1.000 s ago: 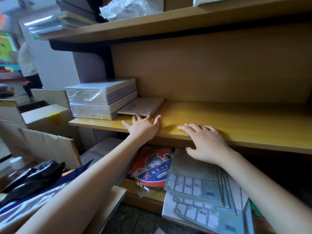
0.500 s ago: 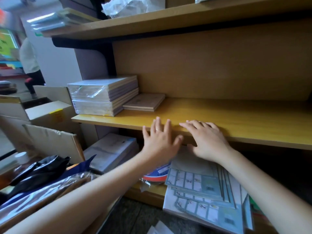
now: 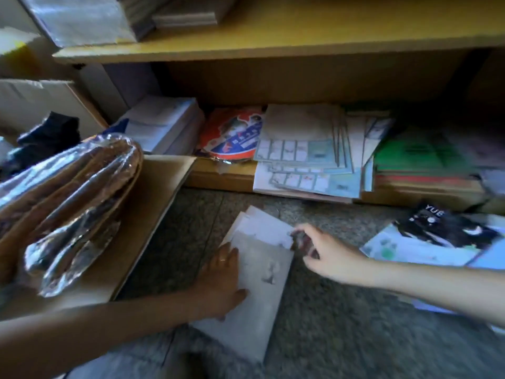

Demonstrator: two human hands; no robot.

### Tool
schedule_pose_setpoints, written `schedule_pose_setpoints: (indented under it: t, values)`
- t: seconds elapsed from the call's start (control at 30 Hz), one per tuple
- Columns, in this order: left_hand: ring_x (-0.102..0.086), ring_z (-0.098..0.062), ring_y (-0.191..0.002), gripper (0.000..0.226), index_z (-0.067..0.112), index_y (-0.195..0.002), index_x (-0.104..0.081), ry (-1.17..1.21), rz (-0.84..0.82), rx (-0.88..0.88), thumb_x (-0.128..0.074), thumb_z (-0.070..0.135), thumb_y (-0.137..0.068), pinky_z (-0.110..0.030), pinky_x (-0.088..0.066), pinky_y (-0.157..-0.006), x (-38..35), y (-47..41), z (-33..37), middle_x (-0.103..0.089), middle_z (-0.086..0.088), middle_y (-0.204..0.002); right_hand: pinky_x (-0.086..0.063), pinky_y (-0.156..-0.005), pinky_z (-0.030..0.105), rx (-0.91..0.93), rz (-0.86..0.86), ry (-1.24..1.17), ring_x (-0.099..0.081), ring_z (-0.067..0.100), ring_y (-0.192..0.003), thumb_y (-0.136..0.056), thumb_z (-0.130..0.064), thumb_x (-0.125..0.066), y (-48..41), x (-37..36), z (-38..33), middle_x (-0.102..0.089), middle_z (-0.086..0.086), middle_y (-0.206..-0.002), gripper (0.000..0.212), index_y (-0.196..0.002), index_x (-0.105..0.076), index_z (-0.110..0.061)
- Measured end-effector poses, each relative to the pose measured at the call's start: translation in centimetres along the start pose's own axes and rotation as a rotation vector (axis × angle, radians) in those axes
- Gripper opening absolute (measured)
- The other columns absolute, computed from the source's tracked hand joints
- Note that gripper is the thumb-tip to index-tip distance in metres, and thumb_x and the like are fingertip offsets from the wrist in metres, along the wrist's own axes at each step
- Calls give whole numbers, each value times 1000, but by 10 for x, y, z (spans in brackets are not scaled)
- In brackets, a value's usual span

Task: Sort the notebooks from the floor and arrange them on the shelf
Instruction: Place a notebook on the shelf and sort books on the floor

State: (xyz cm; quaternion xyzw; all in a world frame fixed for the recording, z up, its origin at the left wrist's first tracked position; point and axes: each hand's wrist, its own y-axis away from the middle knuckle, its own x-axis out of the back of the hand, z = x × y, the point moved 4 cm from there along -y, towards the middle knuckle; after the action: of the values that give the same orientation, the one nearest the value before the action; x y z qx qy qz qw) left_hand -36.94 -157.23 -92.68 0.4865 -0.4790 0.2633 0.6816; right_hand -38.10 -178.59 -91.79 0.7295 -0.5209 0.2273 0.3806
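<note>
A pale notebook point(image 3: 259, 272) lies on the speckled floor, with another pale one point(image 3: 262, 224) showing under its far end. My left hand point(image 3: 218, 283) rests on the top notebook's left edge, fingers and thumb lying on the cover. My right hand point(image 3: 325, 255) has curled fingers at the notebook's far right corner and seems to pinch it; blur hides the exact contact. Another notebook with a black-and-white cover point(image 3: 437, 236) lies on the floor to the right. The wooden shelf board point(image 3: 300, 42) runs across the top, holding a small notebook pile point(image 3: 185, 15).
A cardboard box point(image 3: 142, 214) with a foil-wrapped bundle point(image 3: 68, 203) stands at the left. On the lowest shelf lie a white stack point(image 3: 164, 124), a round red pack point(image 3: 232, 135), gridded sheets point(image 3: 300, 149) and green books point(image 3: 418, 154). A plastic-wrapped stack point(image 3: 82, 17) sits at the shelf's left end.
My view has dropped from the shelf to the floor. Both hands left the shelf edge and came down onto the pale notebook on the floor.
</note>
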Motion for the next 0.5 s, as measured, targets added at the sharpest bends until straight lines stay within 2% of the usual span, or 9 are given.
schedule_pose_setpoints:
  t: [0.07, 0.1, 0.13, 0.2, 0.27, 0.33, 0.4, 0.5]
  values:
    - [3, -26, -146, 98, 9, -147, 15, 47, -147, 91, -51, 51, -89, -32, -7, -117, -27, 9, -16, 15, -12, -156, -47, -71, 32, -268, -20, -299, -60, 17, -69, -86, -5, -55, 7, -39, 24, -61, 4, -81, 19, -90, -51, -23]
    - [2, -27, -145, 103, 10, -147, 16, 89, -155, 137, -56, 52, -86, -33, -8, -117, -37, 13, -21, 13, -13, -156, -48, -64, 31, -383, -32, -429, -59, 13, -58, -87, -2, -53, 12, -56, 30, -59, 4, -72, 21, -80, -50, -22]
    - [-1, -28, -145, 108, 11, -147, 16, 143, -172, 179, -61, 52, -82, -34, -10, -117, -49, 17, -25, 10, -15, -156, -47, -55, 27, -484, -72, -540, -57, 9, -48, -90, -3, -50, 17, -71, 35, -58, 4, -69, 21, -77, -48, -20]
    - [-6, -29, -144, 118, 11, -147, 17, 293, -179, 251, -70, 48, -75, -35, -15, -116, -66, 21, -27, 4, -15, -154, -44, -48, 19, -597, -213, -706, -57, 7, -50, -94, -10, -48, 28, -91, 32, -59, 3, -72, 14, -81, -48, -17]
    - [-5, -29, -143, 121, 11, -146, 17, 360, -156, 300, -73, 44, -74, -36, -17, -115, -73, 22, -29, 4, -14, -154, -45, -56, 20, -624, -337, -853, -60, 12, -62, -94, -17, -49, 34, -101, 20, -61, 3, -78, 8, -87, -52, -17]
    - [-1, -29, -144, 116, 10, -146, 17, 345, -126, 273, -70, 42, -77, -35, -13, -116, -72, 22, -28, 8, -13, -153, -46, -64, 21, -599, -416, -945, -60, 13, -70, -95, -22, -49, 31, -108, 6, -62, 2, -84, 9, -90, -56, -18]
    - [-2, -30, -142, 112, 10, -146, 17, 303, -88, 246, -68, 39, -79, -34, -10, -116, -67, 21, -23, 5, -11, -152, -45, -66, 21, -585, -427, -949, -60, 13, -72, -94, -23, -51, 24, -111, -7, -63, -1, -85, 7, -91, -57, -20]
    - [-13, -30, -138, 112, 12, -148, 10, 371, -52, 278, -73, 33, -75, -34, -18, -114, -61, 16, -19, -10, -11, -147, -43, -61, 21, -575, -364, -855, -59, 12, -64, -91, -23, -55, 18, -115, -16, -65, -1, -87, 4, -88, -55, -20]
